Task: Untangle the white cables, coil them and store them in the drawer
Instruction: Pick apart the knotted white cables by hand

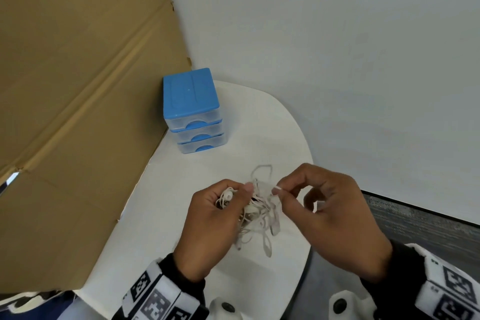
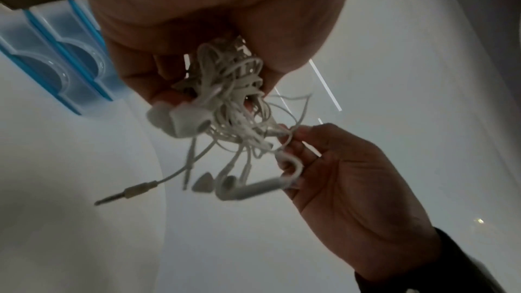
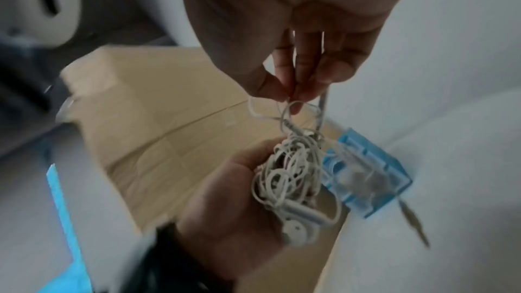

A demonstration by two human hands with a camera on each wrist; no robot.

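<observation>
A tangled bundle of white earphone cables (image 1: 257,212) hangs between both hands above the white table (image 1: 181,215). My left hand (image 1: 223,205) grips the bulk of the tangle (image 2: 228,97), fingers curled round it, an earbud showing at its knuckles. My right hand (image 1: 279,191) pinches one strand (image 3: 287,106) between thumb and forefinger at the tangle's right side. Earbuds (image 2: 225,184) and a jack plug (image 2: 126,193) dangle below. The blue drawer unit (image 1: 193,109) stands at the table's far left, its three drawers pushed in.
A large cardboard sheet (image 1: 78,112) leans along the table's left side, touching the drawer unit. White walls (image 1: 337,47) close the corner behind. The table's rounded edge (image 1: 310,215) drops off to the right, grey carpet (image 1: 420,228) beyond.
</observation>
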